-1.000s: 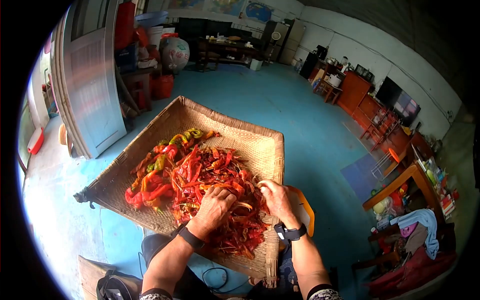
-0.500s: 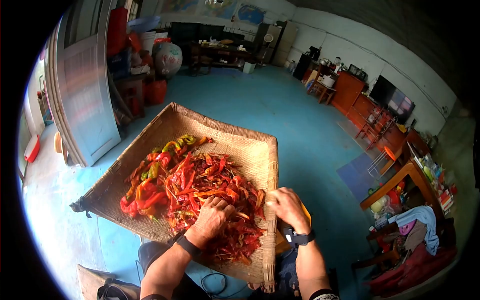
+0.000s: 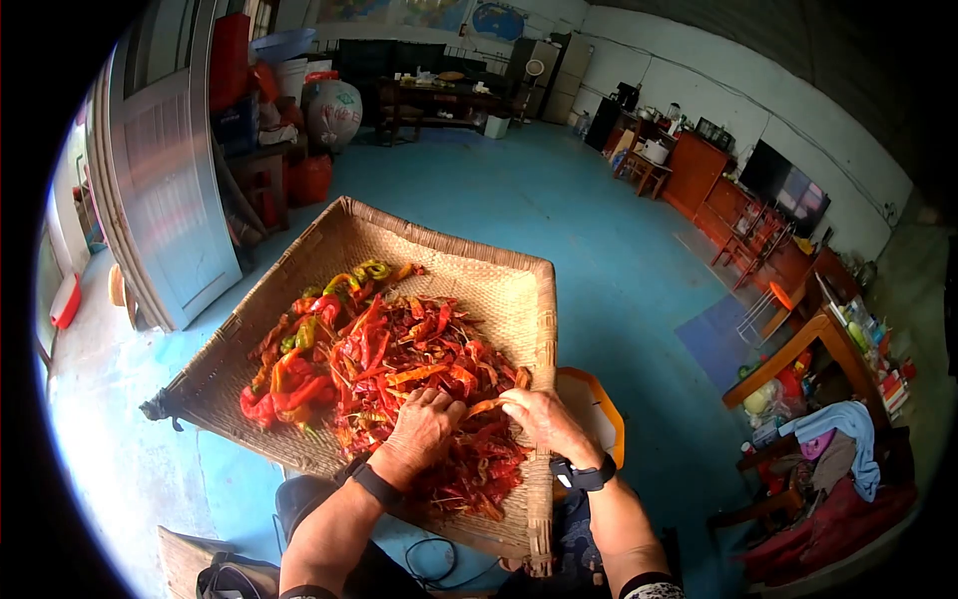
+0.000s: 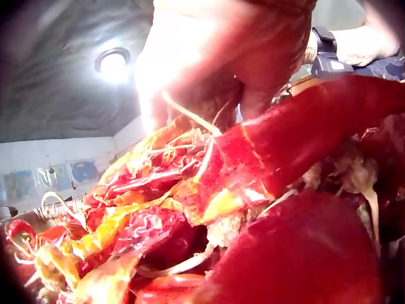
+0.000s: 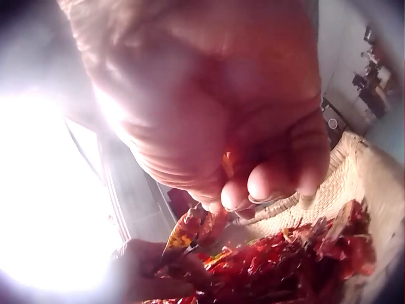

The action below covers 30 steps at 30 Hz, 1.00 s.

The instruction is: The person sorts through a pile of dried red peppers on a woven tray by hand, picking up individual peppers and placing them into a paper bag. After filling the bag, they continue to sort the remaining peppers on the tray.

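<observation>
A square woven basket (image 3: 499, 290) holds a heap of dried red chili peppers (image 3: 399, 344). My left hand (image 3: 424, 429) lies low over the near part of the heap, fingers curled down at one end of an orange-red chili pepper (image 3: 484, 406). My right hand (image 3: 547, 419) pinches the other end of that pepper, close to the basket's right rim. The right wrist view shows the pepper (image 5: 185, 229) stretched between the two hands. In the left wrist view, the left hand (image 4: 215, 50) rises above red and yellow chili peppers (image 4: 278, 158), its fingertips hidden among them.
Plumper red and green peppers (image 3: 289, 384) lie along the basket's left side. Beyond the right rim sits an orange-edged container (image 3: 599, 414). A chair piled with clothes (image 3: 833, 449) stands at the right, a door panel (image 3: 165, 180) at the left.
My right hand moved out over the basket's right rim, then back in to the pepper's end beside the left hand. The left hand stayed nearly in place over the heap.
</observation>
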Tool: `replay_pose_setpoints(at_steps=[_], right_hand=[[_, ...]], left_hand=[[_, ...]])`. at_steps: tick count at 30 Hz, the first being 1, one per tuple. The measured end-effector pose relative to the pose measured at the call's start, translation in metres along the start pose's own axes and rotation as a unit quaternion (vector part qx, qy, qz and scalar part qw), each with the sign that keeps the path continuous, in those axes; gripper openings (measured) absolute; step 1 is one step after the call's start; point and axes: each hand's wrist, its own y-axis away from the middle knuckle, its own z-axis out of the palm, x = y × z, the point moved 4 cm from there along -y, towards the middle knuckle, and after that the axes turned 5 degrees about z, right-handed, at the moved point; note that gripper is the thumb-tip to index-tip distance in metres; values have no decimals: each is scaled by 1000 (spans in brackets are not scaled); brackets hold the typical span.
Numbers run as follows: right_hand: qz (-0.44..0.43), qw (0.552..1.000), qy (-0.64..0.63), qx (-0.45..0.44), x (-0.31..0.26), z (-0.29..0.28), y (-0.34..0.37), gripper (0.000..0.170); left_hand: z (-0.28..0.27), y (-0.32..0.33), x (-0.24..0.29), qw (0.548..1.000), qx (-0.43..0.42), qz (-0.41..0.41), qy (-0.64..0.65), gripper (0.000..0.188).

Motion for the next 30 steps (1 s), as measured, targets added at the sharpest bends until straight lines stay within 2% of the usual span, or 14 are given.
replay_pose_setpoints(at_steps=[5, 6, 8, 10, 12, 16, 18, 19, 22, 24, 26, 28, 29, 30], right_hand=[[12, 997, 9, 79, 23, -32, 9, 23], [-6, 994, 1, 112, 38, -33, 10, 23], [66, 990, 9, 124, 33, -53, 15, 20], [83, 978, -23, 188, 52, -61, 20, 19], [48, 966, -30, 252, 79, -69, 26, 18], [116, 960, 47, 249, 89, -88, 41, 19], [247, 941, 172, 157, 93, -85, 47, 19], [250, 925, 253, 135, 90, -81, 46, 24], [174, 949, 205, 163, 68, -65, 36, 39], [30, 986, 96, 131, 30, -45, 22, 40], [17, 1000, -13, 16, 16, -9, 12, 41], [-99, 994, -35, 38, -7, 15, 6, 39], [-116, 993, -16, 18, -14, 20, 5, 38], [-56, 998, 30, -25, -15, 25, 2, 34]], left_hand=[[1, 0, -3, 997, -69, -27, -21, 32], [2, 1, -3, 997, -70, -26, -21, 32], [-1, 2, -5, 997, -17, -54, -47, 35], [1, 5, -11, 995, -33, -59, -68, 35], [0, 8, -14, 993, -20, -72, -86, 33], [-8, 9, -21, 988, -63, -111, -87, 26], [-13, 6, -22, 990, -32, -93, -101, 21], [-12, 5, -22, 992, -9, -90, -85, 20], [-12, 1, -15, 996, 17, -71, -52, 18], [-9, -3, -7, 998, 20, -56, -35, 17], [-3, -5, 0, 998, 19, -40, -33, 15], [1, -6, 2, 999, 19, -37, -22, 15], [3, -7, 2, 999, 24, -37, -7, 15], [4, -6, 2, 999, 29, -38, 7, 17]])
